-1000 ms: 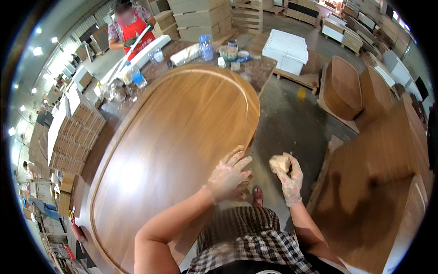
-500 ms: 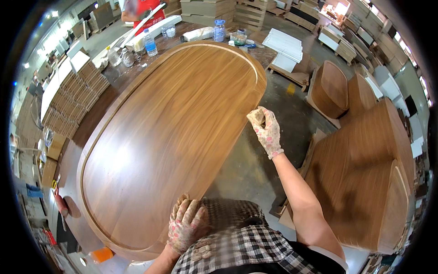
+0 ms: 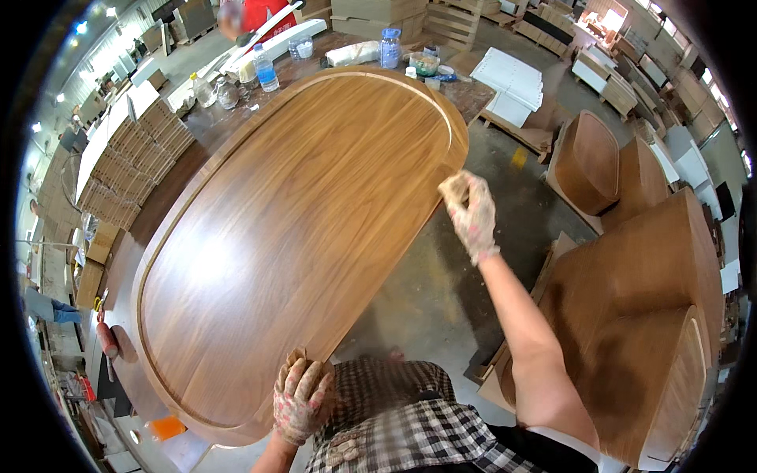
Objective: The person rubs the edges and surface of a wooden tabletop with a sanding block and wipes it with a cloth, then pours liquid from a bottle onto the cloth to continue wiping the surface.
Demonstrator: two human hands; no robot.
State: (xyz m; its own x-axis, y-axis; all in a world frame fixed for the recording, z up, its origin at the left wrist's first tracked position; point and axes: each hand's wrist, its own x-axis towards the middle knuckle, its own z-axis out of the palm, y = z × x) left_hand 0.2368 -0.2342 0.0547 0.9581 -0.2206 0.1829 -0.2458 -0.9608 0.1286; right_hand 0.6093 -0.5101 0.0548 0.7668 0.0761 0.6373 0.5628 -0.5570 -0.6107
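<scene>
A large oval wooden tabletop (image 3: 300,229) with a pale curved band inset near its rim lies in front of me. My right hand (image 3: 475,221), in a floral glove, is closed around a small tan folded pad (image 3: 453,188) at the panel's right edge. Whether the pad is cloth or sandpaper I cannot tell. At the near edge my left hand (image 3: 300,398), gloved alike, has its fingers curled together. A brownish scrap (image 3: 296,355) shows by its fingertips; the rest of what it grips is hidden.
Bottles (image 3: 266,69), a jar (image 3: 390,49) and a white roll (image 3: 352,54) stand beyond the panel. Stacked boards (image 3: 130,165) are at left, near a red-handled tool (image 3: 107,339). Curved wooden pieces (image 3: 631,307) fill the right side. A person in red (image 3: 260,20) is at the far side.
My left hand has shifted slightly left along the near edge. My right hand, with the tan pad, has moved slightly up and right in view. The whole view has shifted a little.
</scene>
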